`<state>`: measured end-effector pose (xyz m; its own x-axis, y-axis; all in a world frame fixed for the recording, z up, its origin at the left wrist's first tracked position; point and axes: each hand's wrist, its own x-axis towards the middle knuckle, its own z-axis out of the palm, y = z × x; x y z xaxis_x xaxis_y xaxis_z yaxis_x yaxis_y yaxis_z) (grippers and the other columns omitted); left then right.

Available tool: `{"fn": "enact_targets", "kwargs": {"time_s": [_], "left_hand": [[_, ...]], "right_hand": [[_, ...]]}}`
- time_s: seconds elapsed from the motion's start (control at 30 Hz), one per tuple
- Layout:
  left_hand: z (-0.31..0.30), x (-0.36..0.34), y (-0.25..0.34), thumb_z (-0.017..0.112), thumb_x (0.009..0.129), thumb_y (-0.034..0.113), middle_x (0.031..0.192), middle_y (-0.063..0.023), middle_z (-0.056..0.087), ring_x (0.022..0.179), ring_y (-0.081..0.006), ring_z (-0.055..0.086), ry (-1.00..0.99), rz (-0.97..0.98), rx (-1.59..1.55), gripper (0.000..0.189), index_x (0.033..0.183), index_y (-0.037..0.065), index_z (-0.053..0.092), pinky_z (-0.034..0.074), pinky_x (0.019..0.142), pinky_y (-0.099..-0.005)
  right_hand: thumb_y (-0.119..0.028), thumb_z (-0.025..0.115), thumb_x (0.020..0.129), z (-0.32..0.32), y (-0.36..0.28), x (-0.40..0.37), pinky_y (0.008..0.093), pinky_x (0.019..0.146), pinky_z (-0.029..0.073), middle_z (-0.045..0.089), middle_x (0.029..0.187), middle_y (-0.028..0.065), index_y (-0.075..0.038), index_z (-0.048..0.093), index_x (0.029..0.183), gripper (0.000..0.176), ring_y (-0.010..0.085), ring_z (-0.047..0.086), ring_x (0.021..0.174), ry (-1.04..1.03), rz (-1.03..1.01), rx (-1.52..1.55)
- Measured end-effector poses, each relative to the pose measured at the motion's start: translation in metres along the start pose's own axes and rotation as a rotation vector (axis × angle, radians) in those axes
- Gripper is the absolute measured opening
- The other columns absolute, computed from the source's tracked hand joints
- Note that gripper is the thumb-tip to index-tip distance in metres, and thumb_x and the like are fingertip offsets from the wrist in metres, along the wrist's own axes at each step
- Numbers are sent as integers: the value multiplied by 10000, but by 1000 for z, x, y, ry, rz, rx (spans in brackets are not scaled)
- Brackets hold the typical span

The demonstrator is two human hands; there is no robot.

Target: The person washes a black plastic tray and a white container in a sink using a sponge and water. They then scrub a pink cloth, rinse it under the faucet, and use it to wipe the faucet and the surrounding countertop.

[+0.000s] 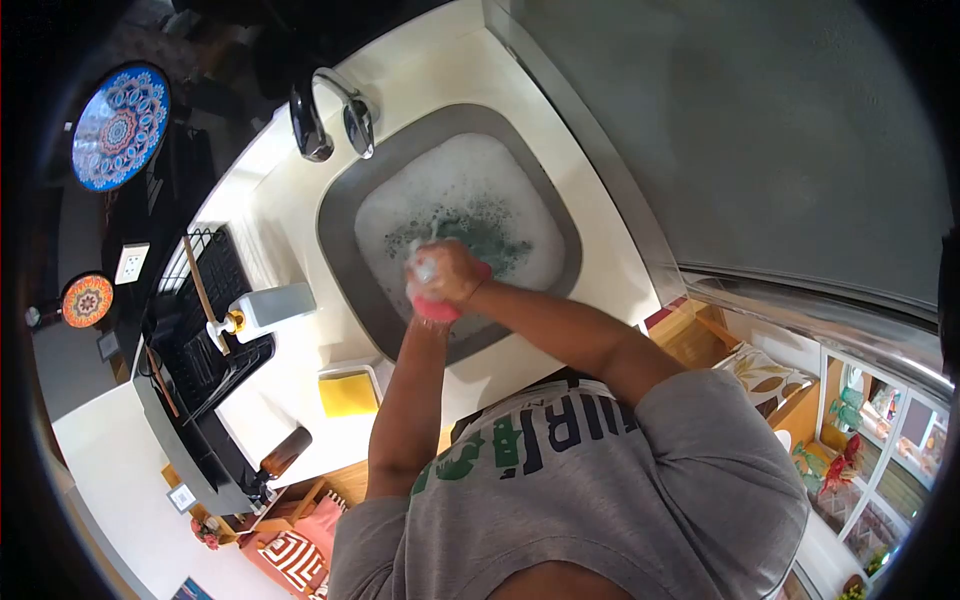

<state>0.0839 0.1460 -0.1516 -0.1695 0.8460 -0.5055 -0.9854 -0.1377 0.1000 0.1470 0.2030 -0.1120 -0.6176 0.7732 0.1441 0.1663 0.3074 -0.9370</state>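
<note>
A: Pink object [432,308], position?
B: Over the foamy sink [338,215], pressed between both hands.
A: Grip?
B: Left hand [420,292] clasped it from below; right hand [456,272] curled tight over its top.
A: Nearby?
B: Tap [330,112], soap bottle [272,306] on the tabletop [300,355].

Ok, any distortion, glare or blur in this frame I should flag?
Head view: heavy fisheye bending, black vignette at the corners; glare on the faucet and bright foam in the sink; the right hand on the pink item looks slightly soft.
</note>
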Motion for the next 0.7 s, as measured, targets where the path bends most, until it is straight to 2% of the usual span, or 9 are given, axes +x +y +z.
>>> {"fn": "enact_targets", "kwargs": {"time_s": [0.1, 0.17, 0.23, 0.33, 0.4, 0.47, 0.6, 0.67, 0.7], "left_hand": [[41, -40, 17, 544, 816, 287, 908, -85, 575, 807, -227, 599, 371, -73, 597, 291, 997, 59, 529, 505, 655, -335], [-8, -33, 37, 522, 830, 280, 977, -113, 588, 861, -247, 606, 387, -78, 551, 363, 1131, 80, 487, 514, 684, -343], [-13, -35, 37, 427, 873, 273, 1129, -137, 521, 960, -268, 574, 687, 92, 1146, 419, 1235, 62, 405, 496, 798, -384], [-66, 1, 32, 458, 847, 271, 1113, -144, 526, 936, -278, 577, 1022, -90, 1169, 439, 1233, 70, 403, 512, 733, -425], [-91, 6, 32, 479, 837, 250, 1206, -143, 461, 981, -300, 554, 924, -131, 965, 522, 1307, 104, 303, 510, 735, -445], [-131, 24, 36, 501, 828, 229, 1298, -142, 395, 1025, -323, 531, 818, -166, 769, 634, 1380, 139, 204, 507, 736, -466], [-170, 45, 32, 525, 820, 231, 1283, -144, 402, 1023, -328, 529, 994, -172, 956, 642, 1370, 132, 209, 495, 788, -455], [-141, 33, 27, 556, 809, 257, 1262, -141, 415, 1015, -319, 532, 850, -14, 791, 636, 1345, 106, 247, 486, 814, -445], [-129, 28, 25, 571, 804, 271, 1252, -140, 422, 1010, -315, 534, 778, 63, 707, 635, 1332, 93, 266, 482, 827, -440]], "right_hand": [[-314, 648, 652, 2, 77, 1, 425, 742, 441, 579, 858, 155, -64, 604, 757, 275, 334, 561, 817, -17, -147, -493], [-327, 640, 679, -33, 76, 15, 452, 850, 404, 556, 994, 177, -40, 590, 904, 369, 361, 513, 982, -429, 80, -651], [-353, 586, 732, -43, 92, 11, 477, 880, 377, 521, 1066, 219, -41, 582, 963, 388, 380, 475, 1044, -278, 202, -732], [-371, 575, 757, -2, 86, -17, 508, 938, 329, 433, 1203, 225, -59, 511, 1120, 483, 387, 375, 1163, -241, 367, -993], [-363, 617, 728, 21, 94, -38, 515, 965, 308, 379, 1270, 189, -76, 448, 1216, 591, 374, 314, 1221, -385, 409, -1184], [-370, 610, 743, 35, 122, -47, 509, 971, 306, 319, 1314, 190, -117, 434, 1242, 587, 352, 289, 1241, -688, 13, -931], [-260, 474, 833, -3, 119, -23, 557, 961, 272, 293, 1326, 259, -64, 550, 1101, 340, 423, 312, 1217, -666, -38, -856], [-264, 718, 630, 18, 128, -22, 480, 864, 396, 403, 1210, 181, -87, 546, 1069, 503, 334, 404, 1127, -112, 403, -863], [-264, 718, 630, 24, 123, -23, 480, 864, 396, 403, 1210, 181, -87, 546, 1069, 503, 334, 404, 1127, -113, 405, -864]]}}
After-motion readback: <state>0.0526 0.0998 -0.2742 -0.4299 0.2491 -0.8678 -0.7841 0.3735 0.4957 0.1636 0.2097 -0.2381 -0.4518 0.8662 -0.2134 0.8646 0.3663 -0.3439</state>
